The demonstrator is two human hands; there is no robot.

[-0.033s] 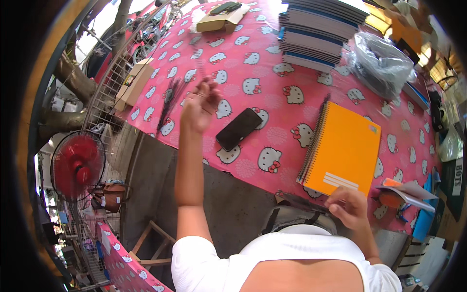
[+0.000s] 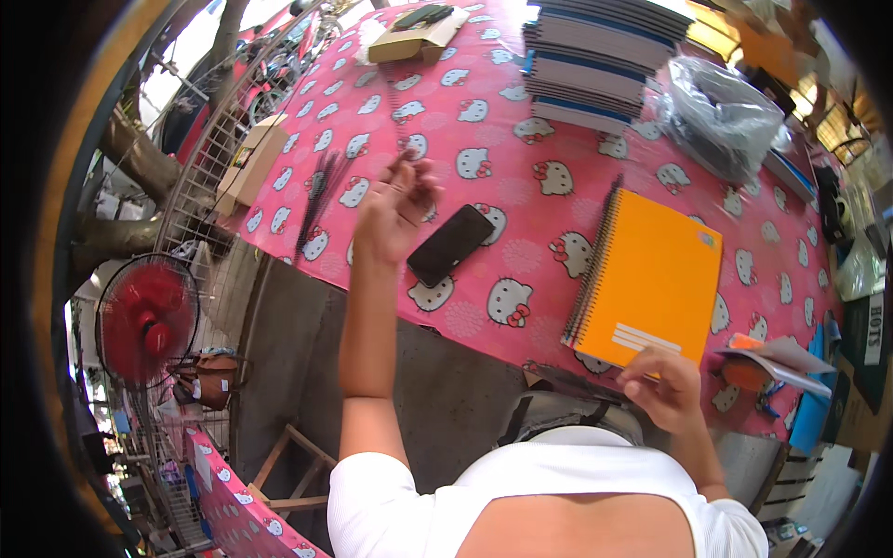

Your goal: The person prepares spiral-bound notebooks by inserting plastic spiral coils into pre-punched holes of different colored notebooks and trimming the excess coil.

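Note:
My left hand point(image 2: 402, 209) is raised over the pink table cover, its fingers pinched on the lower end of a thin dark spiral binding coil point(image 2: 398, 116). The coil stretches upward from the fingertips and looks blurred. Several black coils point(image 2: 321, 200) lie in a bundle left of that hand, and a black phone point(image 2: 451, 245) rests to its right. A yellow spiral notebook point(image 2: 651, 279) lies shut, with a dark coil along its left side. Over its lower edge is my right hand point(image 2: 668, 386), fingers curled in; nothing shows between them.
A tall stack of notebooks point(image 2: 595, 70) stands at the back, beside a clear plastic bag point(image 2: 721, 121) with dark contents. An open cardboard box point(image 2: 419, 42) sits at the far left. Papers point(image 2: 781, 363) lie at the right edge. A red fan point(image 2: 149, 316) stands left of the table.
My left hand has shifted slightly right with the coil, which swings along. The right hand stays at the notebook's lower edge. The whole view has moved a little.

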